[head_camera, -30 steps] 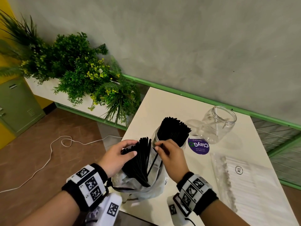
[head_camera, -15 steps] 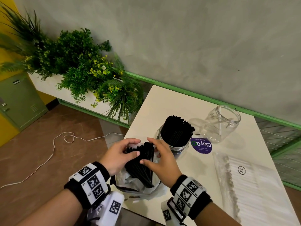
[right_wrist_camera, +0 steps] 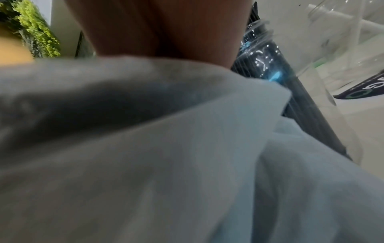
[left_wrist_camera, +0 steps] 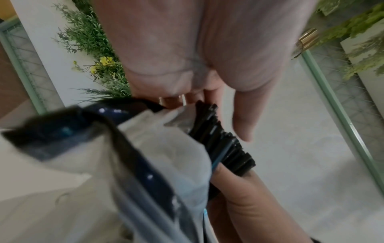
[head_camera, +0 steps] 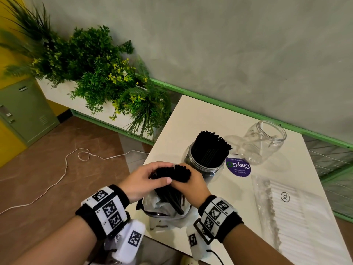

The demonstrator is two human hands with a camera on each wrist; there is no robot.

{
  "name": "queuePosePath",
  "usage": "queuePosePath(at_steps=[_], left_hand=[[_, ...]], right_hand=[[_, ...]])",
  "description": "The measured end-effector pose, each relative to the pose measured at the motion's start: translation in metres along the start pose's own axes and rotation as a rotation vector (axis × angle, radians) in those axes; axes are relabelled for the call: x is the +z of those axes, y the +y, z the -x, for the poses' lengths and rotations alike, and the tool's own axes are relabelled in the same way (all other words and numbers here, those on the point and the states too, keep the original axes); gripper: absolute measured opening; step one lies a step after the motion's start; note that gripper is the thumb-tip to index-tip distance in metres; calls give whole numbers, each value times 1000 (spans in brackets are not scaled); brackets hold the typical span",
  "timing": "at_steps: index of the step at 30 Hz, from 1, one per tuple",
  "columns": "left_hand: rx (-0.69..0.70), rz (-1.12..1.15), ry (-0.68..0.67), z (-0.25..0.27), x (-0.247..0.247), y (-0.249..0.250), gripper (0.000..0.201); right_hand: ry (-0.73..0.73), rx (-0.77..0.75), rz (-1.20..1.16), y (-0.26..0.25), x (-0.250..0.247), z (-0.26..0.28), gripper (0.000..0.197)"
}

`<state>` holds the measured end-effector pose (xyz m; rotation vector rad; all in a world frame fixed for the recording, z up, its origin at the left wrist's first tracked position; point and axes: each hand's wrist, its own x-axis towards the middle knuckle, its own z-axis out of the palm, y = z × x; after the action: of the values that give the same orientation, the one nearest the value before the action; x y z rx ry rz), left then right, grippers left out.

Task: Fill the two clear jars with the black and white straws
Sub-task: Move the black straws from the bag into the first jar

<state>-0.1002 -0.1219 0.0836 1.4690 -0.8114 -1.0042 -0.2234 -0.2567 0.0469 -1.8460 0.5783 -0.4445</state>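
A bundle of black straws sticks up out of a crumpled plastic bag at the table's near left edge. My left hand wraps the bundle from the left, thumb across its front. My right hand grips the same bundle from the right. In the left wrist view the black straws fan out between both hands above the bag. A clear jar packed with black straws stands just behind. An empty clear jar stands at the back right. The right wrist view shows mostly the bag.
A flat clear pack of white straws marked XL lies at the right of the white table. A round purple sticker sits between the jars. Green plants and a white cable on the floor are at the left.
My right hand has let go of a single straw and closed around the bundle from the right. Both hands have drawn together on the black straws above the bag.
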Motion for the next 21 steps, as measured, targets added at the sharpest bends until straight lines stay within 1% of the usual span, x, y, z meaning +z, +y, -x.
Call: queuePosePath(at_steps=[2,4,5,6,8,11,13,16,19,21], left_hand=[[-23,-128,-84,5,-1,0,80],[-44,-269,-121,9,5,2,110],[-38,-348,-113,11,8,2,119],[-25,-422,-85,11,12,0,123],[2,-509,5,10,14,-2,121],[13,-490,104,7,14,-8,111],[18,-478,118,7,15,-11,101],[73,-454,152,5,17,-11,83],[153,-427,197,2,14,-4,75],[186,-436,212,0,10,0,72]], right_hand=[[18,13,-13,1,-1,-1,33],[15,20,-18,1,0,-2,27],[14,22,-19,0,0,-2,24],[15,25,-20,0,1,-3,23],[17,26,-26,0,1,-3,21],[16,25,5,0,-1,-1,17],[9,3,58,-1,-1,1,18],[30,-55,110,-3,4,1,24],[104,-119,63,-9,7,-3,25],[132,-114,18,-10,8,-6,22]])
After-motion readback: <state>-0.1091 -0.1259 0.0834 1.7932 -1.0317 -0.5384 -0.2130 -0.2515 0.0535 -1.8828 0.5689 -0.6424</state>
